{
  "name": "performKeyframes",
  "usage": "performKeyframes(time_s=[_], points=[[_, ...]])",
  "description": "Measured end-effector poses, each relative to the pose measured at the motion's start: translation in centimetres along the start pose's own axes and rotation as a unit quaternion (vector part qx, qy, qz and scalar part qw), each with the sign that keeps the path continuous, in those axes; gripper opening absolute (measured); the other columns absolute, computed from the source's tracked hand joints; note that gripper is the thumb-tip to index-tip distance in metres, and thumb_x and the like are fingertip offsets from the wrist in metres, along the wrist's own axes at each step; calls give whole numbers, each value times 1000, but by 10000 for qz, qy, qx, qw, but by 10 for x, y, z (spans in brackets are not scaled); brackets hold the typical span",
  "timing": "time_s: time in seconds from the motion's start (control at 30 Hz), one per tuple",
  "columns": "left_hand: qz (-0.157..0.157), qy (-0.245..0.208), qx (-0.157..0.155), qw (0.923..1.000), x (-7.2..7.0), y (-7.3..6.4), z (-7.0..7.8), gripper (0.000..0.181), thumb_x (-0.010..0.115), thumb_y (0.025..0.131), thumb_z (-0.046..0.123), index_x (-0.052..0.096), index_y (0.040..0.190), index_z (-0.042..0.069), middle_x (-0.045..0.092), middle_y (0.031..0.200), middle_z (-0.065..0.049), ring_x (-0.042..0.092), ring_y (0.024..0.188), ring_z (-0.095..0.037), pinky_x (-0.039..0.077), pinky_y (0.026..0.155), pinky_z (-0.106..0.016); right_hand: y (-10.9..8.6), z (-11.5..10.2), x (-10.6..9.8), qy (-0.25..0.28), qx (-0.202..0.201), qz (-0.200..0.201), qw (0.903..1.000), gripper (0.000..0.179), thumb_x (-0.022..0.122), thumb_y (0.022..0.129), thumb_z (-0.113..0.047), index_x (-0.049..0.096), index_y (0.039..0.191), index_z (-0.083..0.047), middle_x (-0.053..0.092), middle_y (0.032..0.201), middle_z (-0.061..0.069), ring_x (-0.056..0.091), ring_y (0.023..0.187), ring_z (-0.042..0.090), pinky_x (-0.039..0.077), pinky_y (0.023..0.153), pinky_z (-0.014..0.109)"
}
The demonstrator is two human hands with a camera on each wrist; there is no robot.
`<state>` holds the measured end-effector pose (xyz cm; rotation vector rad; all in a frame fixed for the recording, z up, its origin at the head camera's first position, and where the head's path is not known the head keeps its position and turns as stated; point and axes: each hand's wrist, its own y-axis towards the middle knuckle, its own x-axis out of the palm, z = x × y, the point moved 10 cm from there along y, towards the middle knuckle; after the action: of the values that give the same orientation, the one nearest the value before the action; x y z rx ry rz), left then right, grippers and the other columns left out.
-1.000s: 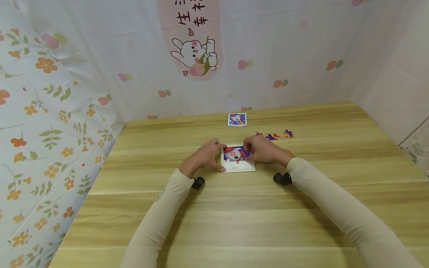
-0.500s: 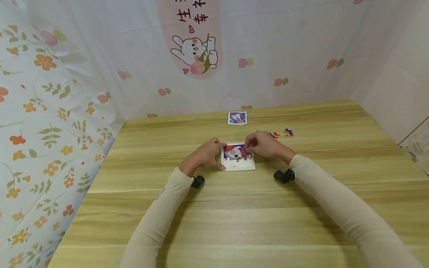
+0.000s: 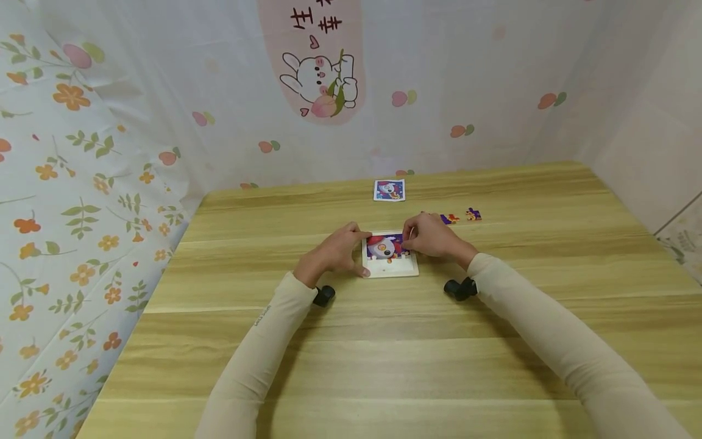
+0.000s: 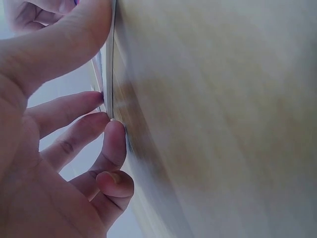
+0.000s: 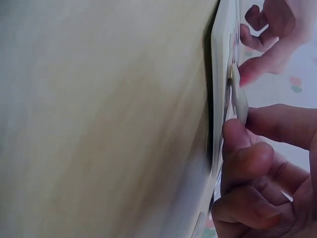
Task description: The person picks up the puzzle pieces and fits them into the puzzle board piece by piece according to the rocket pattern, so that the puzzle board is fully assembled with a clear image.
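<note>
A shallow white puzzle tray point(image 3: 392, 268) lies on the table in the head view. Jigsaw pieces showing a white character on purple fill its far part, while its near part is bare. My left hand point(image 3: 337, 251) holds the tray's left side, thumb at the near corner and forefinger at the far one. Over the right part of the picture, my right hand point(image 3: 433, 236) pinches a puzzle piece point(image 5: 240, 101) between thumb and forefinger. In the right wrist view that piece is tilted against the tray; its printed face is hidden.
Loose puzzle pieces point(image 3: 450, 219) lie beyond my right hand, another piece point(image 3: 473, 214) farther right. A small picture card point(image 3: 389, 190) lies near the far edge of the wooden table point(image 3: 351, 353). Printed cloth point(image 3: 236, 79) hangs behind and to the left.
My right hand has shifted slightly at the tray's right side, uncovering more of the assembled picture. The left hand keeps its hold on the tray. The head view has tilted a little.
</note>
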<state>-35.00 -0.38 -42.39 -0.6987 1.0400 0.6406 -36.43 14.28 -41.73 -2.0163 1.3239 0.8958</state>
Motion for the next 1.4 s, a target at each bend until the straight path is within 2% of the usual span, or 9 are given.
performKeyframes(time_s=[0.23, 0.43, 0.67, 0.87, 1.1, 1.4], points=[[28, -32, -15, 10000, -3, 0, 0, 91, 87, 78, 37, 44, 152, 7, 49, 126, -10, 45, 105, -20, 43, 94, -33, 1, 1, 1, -27, 186, -81, 9998, 10, 72, 89, -14, 68, 83, -8, 60, 64, 1, 51, 48, 12, 40, 53, 26], [42, -75, 76, 9999, -3, -1, 3, 89, 87, 78, 35, 45, 151, 6, 50, 129, -12, 48, 109, -22, 45, 99, -36, 4, 4, 4, -104, 147, -135, 9997, 11, 73, 90, -16, 67, 85, -8, 58, 61, -1, 50, 52, 11, 39, 56, 26], [47, -60, -39, 10000, -2, -1, -1, 89, 86, 78, 37, 45, 151, 7, 50, 130, -11, 48, 110, -22, 45, 98, -35, 7, -6, 6, -756, -192, -225, 9967, 15, 72, 91, -18, 62, 82, -11, 60, 71, 2, 51, 65, 16, 37, 67, 30], [4, -123, -110, 9999, 0, -2, -1, 89, 87, 78, 36, 44, 152, 7, 50, 131, -11, 49, 111, -22, 45, 98, -35, 7, -8, 8, -1457, -300, -289, 9885, 17, 70, 95, -24, 63, 87, -11, 62, 76, 2, 51, 67, 17, 38, 63, 29], [-94, -194, -149, 9997, 5, -2, -1, 90, 86, 79, 36, 43, 152, 8, 49, 130, -10, 48, 113, -22, 45, 100, -35, 1, -6, 10, -1294, -273, -498, 9900, 19, 71, 94, -29, 65, 93, -11, 64, 77, 2, 51, 67, 15, 38, 61, 27], [-10, -87, -101, 9999, 0, -3, 2, 89, 86, 80, 36, 43, 152, 7, 49, 131, -11, 49, 112, -22, 45, 100, -35, 2, -6, 7, -1252, -87, -581, 9904, 24, 78, 87, -27, 64, 96, -11, 63, 78, 3, 52, 70, 17, 40, 61, 28]])
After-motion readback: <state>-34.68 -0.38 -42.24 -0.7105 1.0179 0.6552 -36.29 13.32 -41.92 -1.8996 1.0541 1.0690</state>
